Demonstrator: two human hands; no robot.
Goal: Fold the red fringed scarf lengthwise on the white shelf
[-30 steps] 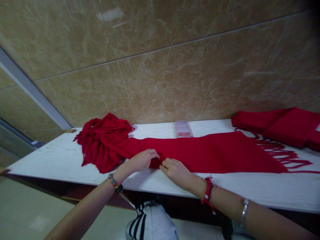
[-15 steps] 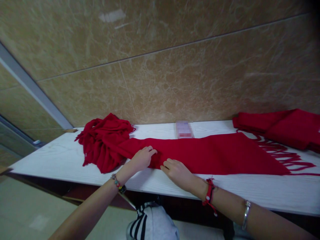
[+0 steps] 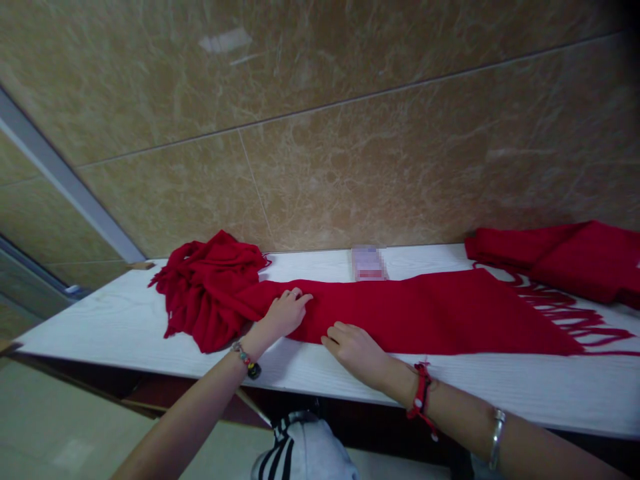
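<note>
A long red scarf (image 3: 430, 310) lies stretched across a white table (image 3: 525, 383), its fringe trailing at the right and its left end bunched in a heap (image 3: 207, 290). My left hand (image 3: 285, 311) rests flat on the scarf beside the heap, fingers stretched out. At the scarf's near edge, my right hand (image 3: 353, 343) has its fingers curled onto the cloth.
A second red scarf (image 3: 565, 260) lies folded at the far right against the tan marble wall. A small pale blurred object (image 3: 369, 263) sits at the back of the table behind the scarf. Below the table edge a grey garment with black stripes (image 3: 305, 450) shows.
My left hand has slid a little up and onto the scarf, flattening it. My right hand stays at the near edge. The view has tilted slightly.
</note>
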